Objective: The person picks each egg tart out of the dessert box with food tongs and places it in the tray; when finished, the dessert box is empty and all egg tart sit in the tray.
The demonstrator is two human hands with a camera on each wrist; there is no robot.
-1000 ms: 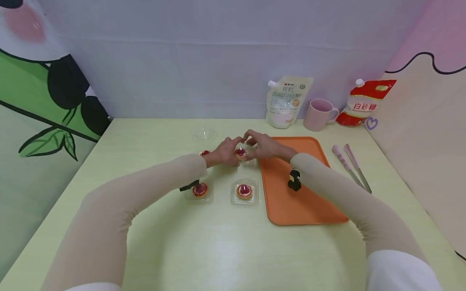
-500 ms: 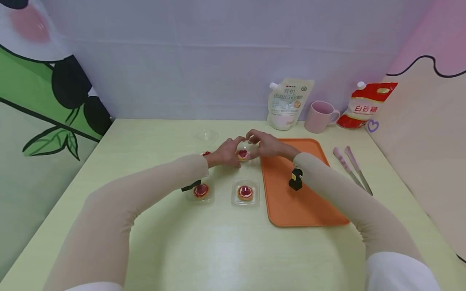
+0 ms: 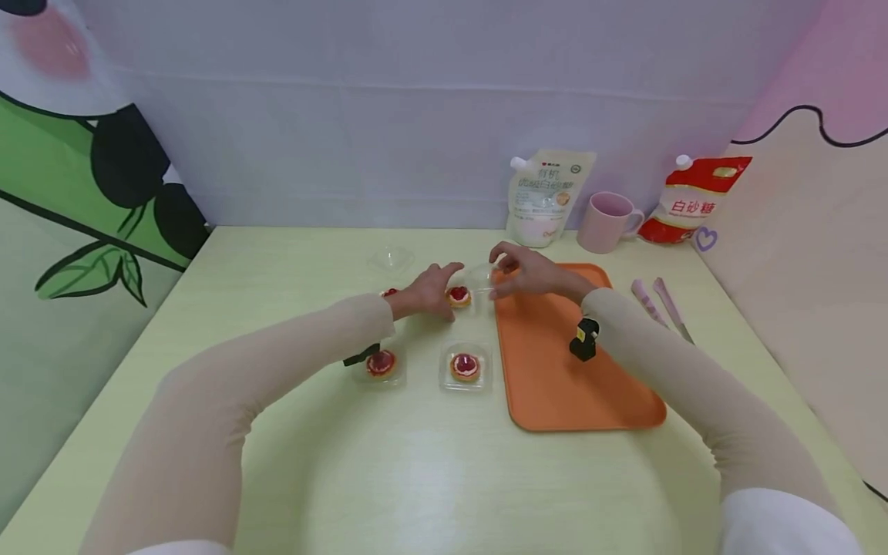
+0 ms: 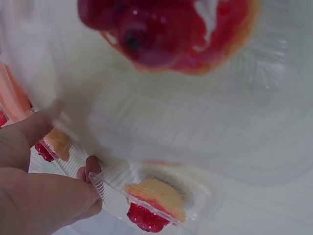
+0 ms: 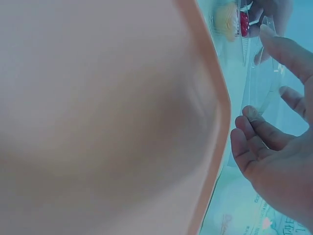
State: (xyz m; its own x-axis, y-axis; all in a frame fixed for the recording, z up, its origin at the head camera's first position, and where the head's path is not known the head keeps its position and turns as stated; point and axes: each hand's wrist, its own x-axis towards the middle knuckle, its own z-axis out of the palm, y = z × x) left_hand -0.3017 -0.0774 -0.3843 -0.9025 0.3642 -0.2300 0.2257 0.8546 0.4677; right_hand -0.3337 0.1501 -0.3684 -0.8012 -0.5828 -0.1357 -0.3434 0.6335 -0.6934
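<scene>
In the head view my left hand [image 3: 432, 291] spans the far right clear box, its thumb and fingers at opposite edges round a red-topped tart [image 3: 459, 297]. My right hand [image 3: 529, 271] is just to the right, over the tray's far left corner. It holds a clear plastic lid [image 3: 480, 277] between thumb and fingertips, to the right of that tart. The right wrist view has the thumb against the lid [image 5: 266, 46] and the tart [image 5: 227, 22] beyond. Partly hidden by my left wrist is another tart [image 3: 390, 292]; behind it stands a raised clear lid [image 3: 391, 258].
Two boxed tarts sit nearer me, the left one [image 3: 381, 363] under my left wrist and the right one [image 3: 465, 367] beside the orange tray [image 3: 555, 385]. Two pink-handled knives [image 3: 655, 297], a pink mug [image 3: 605, 222], a white pouch [image 3: 548, 199] and a red-white pouch [image 3: 694, 200] lie farther right and back.
My right hand has moved right, drawing the clear lid off the top of the far right tart. My left hand stays at that box.
</scene>
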